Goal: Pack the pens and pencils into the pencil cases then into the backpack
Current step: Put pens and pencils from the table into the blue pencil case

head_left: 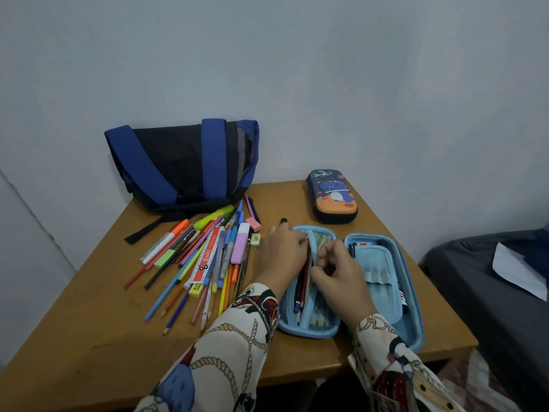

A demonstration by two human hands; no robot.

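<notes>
I see the blue case [383,281] lying open on the worktop [89,337], near right of centre, its two halves side by side. Both hands work over its left half. The left hand [280,257] has its fingers curled together on a bundle of pencils [303,288] standing in the mesh pocket; a dark pen tip [283,220] shows just beyond the knuckles. The right hand [338,272] has fingers pinched on the pocket's edge beside those pencils. The hands hide most of the pocket mouth, so I cannot tell how much it holds.

Left of the case lies the loose pile of pens [205,257], touching one another, with a ruler [206,257] and erasers among them. Its far end reaches the backpack [181,165], which leans against the wall at the far left. A second case [332,196], closed, sits far right, apart from the open one. A bed [487,289] stands right of the worktop.
</notes>
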